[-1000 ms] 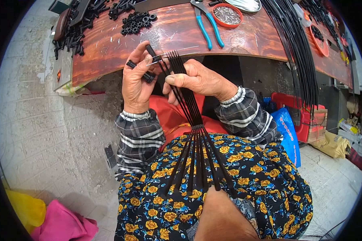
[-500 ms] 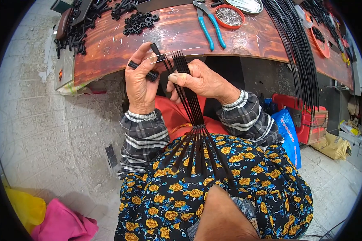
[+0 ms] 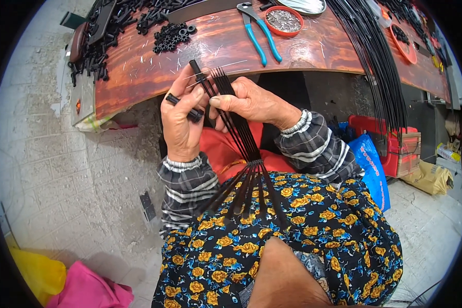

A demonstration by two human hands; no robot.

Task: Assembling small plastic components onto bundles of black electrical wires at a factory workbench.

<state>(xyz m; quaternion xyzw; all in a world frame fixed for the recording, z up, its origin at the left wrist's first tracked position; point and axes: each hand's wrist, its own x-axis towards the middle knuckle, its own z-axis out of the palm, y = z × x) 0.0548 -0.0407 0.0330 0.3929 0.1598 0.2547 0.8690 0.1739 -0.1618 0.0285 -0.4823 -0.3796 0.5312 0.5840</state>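
My right hand is closed round a bundle of thin black umbrella ribs, thumb pressed on top. Their upper tips stand in a close row, and the lower ends fan out over my lap, joined at a narrow band. In my closed left hand lie black plastic tube fittings: one stands up at the fingertips against the nearest rib, another crosses the palm under the thumb. A thin silvery wire runs from the left fingertips past the rib tips. Where it passes through is too small to tell.
On the wooden table ahead lie blue-handled pliers, a red dish of small metal pieces, toothed black rings and many black tubes. Long black rods hang over the edge at right, near a red crate.
The view has shifted slightly, so the table sits higher. Both hands keep their holds; the left has turned a little, and the fanned rib ends have swung slightly.
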